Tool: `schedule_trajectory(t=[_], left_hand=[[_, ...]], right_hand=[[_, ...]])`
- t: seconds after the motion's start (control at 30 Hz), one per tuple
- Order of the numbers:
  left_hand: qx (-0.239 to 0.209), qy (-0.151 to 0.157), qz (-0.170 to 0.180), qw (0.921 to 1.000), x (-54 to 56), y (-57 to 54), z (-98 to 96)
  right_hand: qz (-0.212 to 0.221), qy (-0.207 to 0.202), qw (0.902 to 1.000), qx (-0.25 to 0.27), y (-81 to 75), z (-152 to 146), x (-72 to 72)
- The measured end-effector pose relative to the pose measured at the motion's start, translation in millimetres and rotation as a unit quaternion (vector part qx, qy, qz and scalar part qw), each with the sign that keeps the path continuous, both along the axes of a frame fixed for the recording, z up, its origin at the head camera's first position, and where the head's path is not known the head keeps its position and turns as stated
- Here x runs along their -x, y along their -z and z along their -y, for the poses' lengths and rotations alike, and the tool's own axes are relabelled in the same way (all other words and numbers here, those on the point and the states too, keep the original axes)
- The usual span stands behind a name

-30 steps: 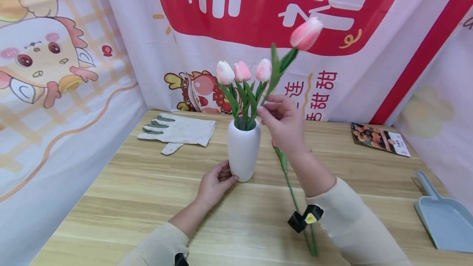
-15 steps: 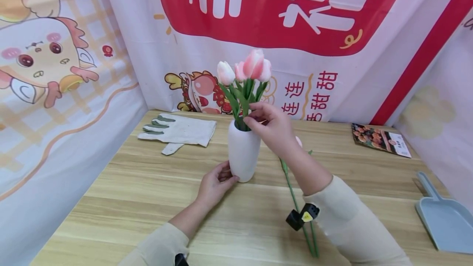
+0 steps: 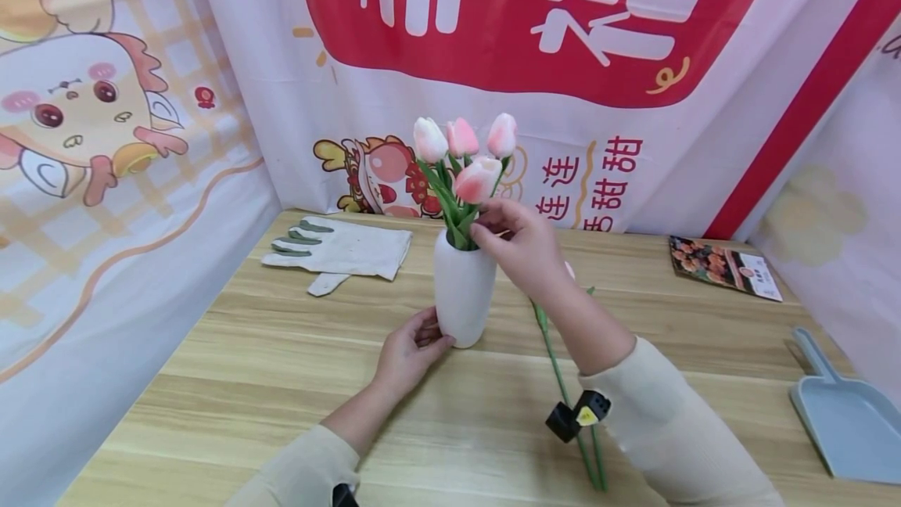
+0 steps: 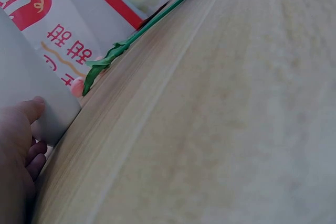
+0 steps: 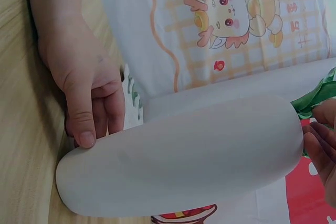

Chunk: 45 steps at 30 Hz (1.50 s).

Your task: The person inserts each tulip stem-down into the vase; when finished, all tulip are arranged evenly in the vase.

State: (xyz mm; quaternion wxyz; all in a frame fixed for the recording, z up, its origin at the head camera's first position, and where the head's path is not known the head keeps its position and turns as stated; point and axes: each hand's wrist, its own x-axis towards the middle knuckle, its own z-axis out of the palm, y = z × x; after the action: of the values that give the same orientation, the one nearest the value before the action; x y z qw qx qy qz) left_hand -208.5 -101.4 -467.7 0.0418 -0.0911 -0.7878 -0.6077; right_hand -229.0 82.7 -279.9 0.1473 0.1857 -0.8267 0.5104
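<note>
A white vase [image 3: 464, 288] stands upright on the wooden table, with several pink and white tulips [image 3: 431, 139] rising from its mouth. My left hand [image 3: 411, 350] holds the vase low on its left side; in the right wrist view the thumb [image 5: 86, 139] lies against the wall near the base. At the vase's rim, my right hand [image 3: 521, 245] pinches the stem of a pink tulip [image 3: 479, 180], whose bloom leans forward below the others. The right fingers hide part of that stem. In the left wrist view the vase [image 4: 31, 72] is only partly seen.
Right of the vase, loose tulips [image 3: 556, 362] lie on the table, partly under my right forearm. A white and green glove [image 3: 352, 247] lies to the left. At the right are a flower-printed packet [image 3: 725, 267] and a blue-grey dustpan [image 3: 848, 421]. A printed curtain hangs behind.
My right hand has brought the tulip from up and right of the vase to its mouth. The bloom has dropped below the others. The left hand has stayed on the vase.
</note>
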Motion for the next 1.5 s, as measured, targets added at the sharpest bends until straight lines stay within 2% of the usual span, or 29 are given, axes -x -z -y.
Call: schedule_trajectory(t=[0.37,0.63,0.77,0.9,1.13,1.37,1.5], left_hand=[[-0.002,-0.001,0.0,1.0,0.4,1.5,-0.6],[0.003,-0.004,0.003,1.0,-0.4,-0.7,-0.4],[0.006,-0.006,0.009,0.9999,-0.3,-0.6,-1.3],[0.011,-0.007,0.006,0.9999,-0.4,-0.4,-1.6],[0.009,-0.005,-0.001,0.9999,-0.4,-0.7,-1.1],[0.006,-0.007,-0.001,1.0,-0.2,0.2,-1.4],[0.006,-0.006,0.0,1.0,-0.5,0.3,-1.8]], right_hand=[[0.001,0.015,0.999,0.042,3.8,-20.5,-5.5],[-0.013,0.053,0.997,0.056,19.8,-52.3,-9.9],[0.021,0.079,0.9956,0.045,35.3,-74.0,-13.6],[0.071,0.1,0.9921,0.026,53.8,-94.4,-18.6],[0.106,0.132,0.9855,-0.011,93.3,-123.8,-26.3],[0.163,0.153,0.9735,-0.05,127.1,-141.0,-34.8],[0.22,0.153,0.9617,-0.057,139.9,-145.6,-39.4]])
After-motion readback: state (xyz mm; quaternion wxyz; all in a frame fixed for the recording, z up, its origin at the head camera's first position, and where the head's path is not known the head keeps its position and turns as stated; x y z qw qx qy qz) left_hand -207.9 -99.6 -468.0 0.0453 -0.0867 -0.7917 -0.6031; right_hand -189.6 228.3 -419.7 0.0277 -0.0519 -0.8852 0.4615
